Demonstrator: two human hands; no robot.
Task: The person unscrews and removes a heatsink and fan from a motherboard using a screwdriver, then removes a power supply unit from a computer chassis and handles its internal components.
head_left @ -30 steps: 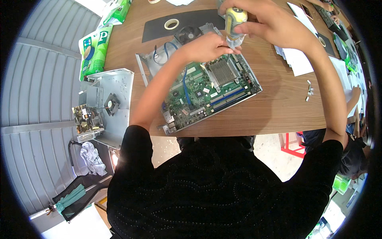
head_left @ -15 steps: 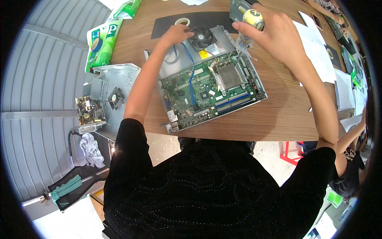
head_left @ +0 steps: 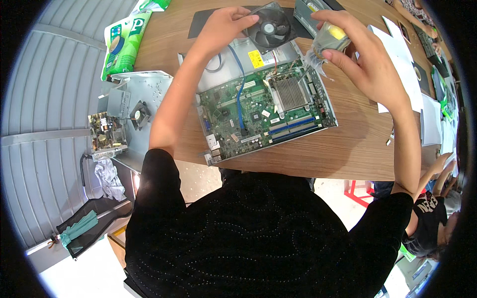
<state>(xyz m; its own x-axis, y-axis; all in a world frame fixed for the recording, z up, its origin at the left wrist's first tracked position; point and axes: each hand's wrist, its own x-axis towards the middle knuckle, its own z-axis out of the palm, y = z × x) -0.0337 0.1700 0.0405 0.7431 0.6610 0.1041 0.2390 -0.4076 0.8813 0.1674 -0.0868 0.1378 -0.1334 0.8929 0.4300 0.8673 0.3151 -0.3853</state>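
My left hand (head_left: 230,26) grips the black cooling fan (head_left: 269,28) by its left edge, raised over the back of an open computer chassis (head_left: 221,84). My right hand (head_left: 360,64) holds a yellow-handled screwdriver (head_left: 337,33) with clear plastic around it; its shaft slants down to the top right corner of the metal heatsink (head_left: 290,94) on the green motherboard (head_left: 233,124). A blue cable (head_left: 240,99) crosses the board, and thin red and black wires run near the heatsink.
A second metal case (head_left: 154,89) with exposed parts sits at left beside green packages (head_left: 126,49). A dark mat (head_left: 201,27) and grey box (head_left: 303,20) lie behind. Papers (head_left: 397,64) and small pieces (head_left: 388,141) are at right. Other people (head_left: 427,218) are along the right edge.
My left hand has moved from over the heatsink to the fan and lifted it up and rightward. My right hand has shifted right and down, still holding the screwdriver.
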